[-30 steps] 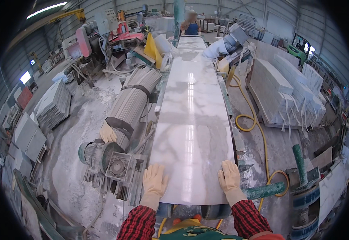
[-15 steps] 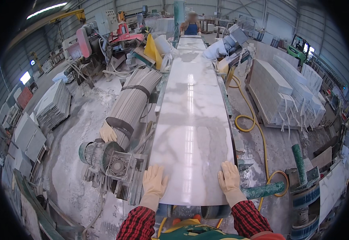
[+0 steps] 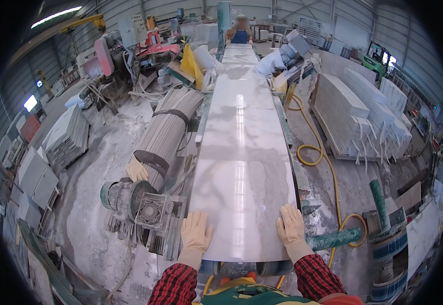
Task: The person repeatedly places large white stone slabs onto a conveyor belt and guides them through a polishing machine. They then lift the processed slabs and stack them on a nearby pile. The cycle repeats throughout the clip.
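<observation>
A long, glossy white stone slab [image 3: 241, 185] with grey veining runs away from me in a line with more slabs beyond it. My left hand [image 3: 195, 235], in a cream glove, lies flat at the left edge of the nearest slab, fingers stretched forward. At the opposite edge my right hand [image 3: 291, 229], gloved alike, rests with its fingers extended and slightly apart. Neither hand is closed around anything. Beneath the slab's near end, blue rollers [image 3: 273, 268] partly show. The undersides of both hands are hidden.
A motor with a gearbox [image 3: 150, 209] stands left of the slab, beside a strapped bundle of grey strips [image 3: 168, 134]. Rightward lie a yellow hose [image 3: 335, 203], a green pipe [image 3: 335, 240] and stacked stone blocks [image 3: 343, 119]. Another person [image 3: 239, 34] stands at the far end.
My hands keep their places on the slab's edges. The surroundings shift only slightly in the view.
</observation>
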### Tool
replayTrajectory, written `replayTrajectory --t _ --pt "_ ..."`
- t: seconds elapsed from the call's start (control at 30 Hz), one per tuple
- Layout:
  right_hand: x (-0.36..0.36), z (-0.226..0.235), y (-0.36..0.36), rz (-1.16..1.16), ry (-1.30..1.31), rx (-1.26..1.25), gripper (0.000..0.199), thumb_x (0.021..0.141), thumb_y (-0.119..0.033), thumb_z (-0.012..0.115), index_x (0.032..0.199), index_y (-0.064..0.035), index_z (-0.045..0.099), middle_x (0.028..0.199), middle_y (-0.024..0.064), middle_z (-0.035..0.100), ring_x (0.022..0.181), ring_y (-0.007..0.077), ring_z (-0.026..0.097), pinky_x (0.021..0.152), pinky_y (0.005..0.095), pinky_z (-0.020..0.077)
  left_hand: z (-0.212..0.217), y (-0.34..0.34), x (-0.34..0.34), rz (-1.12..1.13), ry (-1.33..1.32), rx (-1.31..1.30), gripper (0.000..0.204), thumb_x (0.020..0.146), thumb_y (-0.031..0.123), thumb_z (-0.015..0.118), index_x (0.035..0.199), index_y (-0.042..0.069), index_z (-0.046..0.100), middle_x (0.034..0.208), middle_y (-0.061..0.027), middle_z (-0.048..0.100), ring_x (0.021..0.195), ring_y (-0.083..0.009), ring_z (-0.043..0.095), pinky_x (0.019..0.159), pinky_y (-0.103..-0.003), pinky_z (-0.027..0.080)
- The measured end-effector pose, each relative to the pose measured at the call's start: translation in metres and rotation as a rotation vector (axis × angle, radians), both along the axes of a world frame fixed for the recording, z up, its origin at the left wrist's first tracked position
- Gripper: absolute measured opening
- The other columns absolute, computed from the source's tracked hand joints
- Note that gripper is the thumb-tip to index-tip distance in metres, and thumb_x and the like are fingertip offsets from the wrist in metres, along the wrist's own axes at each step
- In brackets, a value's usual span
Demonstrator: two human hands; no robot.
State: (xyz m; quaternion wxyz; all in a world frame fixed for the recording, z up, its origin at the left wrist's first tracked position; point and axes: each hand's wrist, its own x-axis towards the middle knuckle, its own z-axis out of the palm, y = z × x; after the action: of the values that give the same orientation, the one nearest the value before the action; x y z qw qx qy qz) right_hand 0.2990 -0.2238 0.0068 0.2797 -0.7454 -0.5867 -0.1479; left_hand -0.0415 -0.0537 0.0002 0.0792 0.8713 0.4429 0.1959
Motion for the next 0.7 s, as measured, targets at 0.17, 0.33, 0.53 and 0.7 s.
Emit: replayTrajectory --t 0.17,0.33,0.53,0.7 --pt "-0.003 0.002 -0.004 -0.010 0.051 -0.065 0.044 0.095 -0.023 0.068 0.134 -0.0018 0.065 0.136 0.0215 0.066 0.129 0.0408 0.060 0.113 0.0547 0.0443 -0.006 -0.002 -0.003 0.011 0.003 0.028 0.059 0.097 0.038 0.072 0.150 0.014 0.061 0.160 -0.0194 0.055 0.149 -0.0443 0.047 0.126 -0.057 0.033" --pt "-0.004 0.000 -0.007 -0.008 0.035 -0.041 0.044 0.095 -0.022 0.069 0.134 -0.0014 0.065 0.136 0.0217 0.066 0.128 0.0412 0.061 0.112 0.0549 0.0449 -0.009 -0.005 -0.004 0.016 0.000 0.033 0.059 0.097 0.038 0.072 0.150 0.014 0.061 0.160 -0.0193 0.055 0.150 -0.0438 0.047 0.126 -0.057 0.033" --pt "-0.005 -0.001 -0.007 -0.004 -0.006 0.038 0.039 0.090 -0.021 0.069 0.125 -0.0040 0.066 0.127 0.0185 0.068 0.117 0.0398 0.062 0.101 0.0534 0.0478 -0.007 -0.008 -0.004 0.003 -0.022 0.160 0.053 0.093 0.037 0.074 0.140 0.013 0.065 0.149 -0.0162 0.060 0.141 -0.0411 0.051 0.117 -0.055 0.039" --pt "-0.006 -0.001 -0.010 0.006 -0.005 0.031 0.039 0.091 -0.022 0.069 0.125 -0.0036 0.066 0.125 0.0188 0.068 0.116 0.0400 0.063 0.101 0.0539 0.0480 -0.006 -0.010 -0.007 -0.005 -0.020 0.160 0.052 0.094 0.037 0.074 0.139 0.013 0.065 0.148 -0.0158 0.060 0.141 -0.0405 0.051 0.116 -0.054 0.040"
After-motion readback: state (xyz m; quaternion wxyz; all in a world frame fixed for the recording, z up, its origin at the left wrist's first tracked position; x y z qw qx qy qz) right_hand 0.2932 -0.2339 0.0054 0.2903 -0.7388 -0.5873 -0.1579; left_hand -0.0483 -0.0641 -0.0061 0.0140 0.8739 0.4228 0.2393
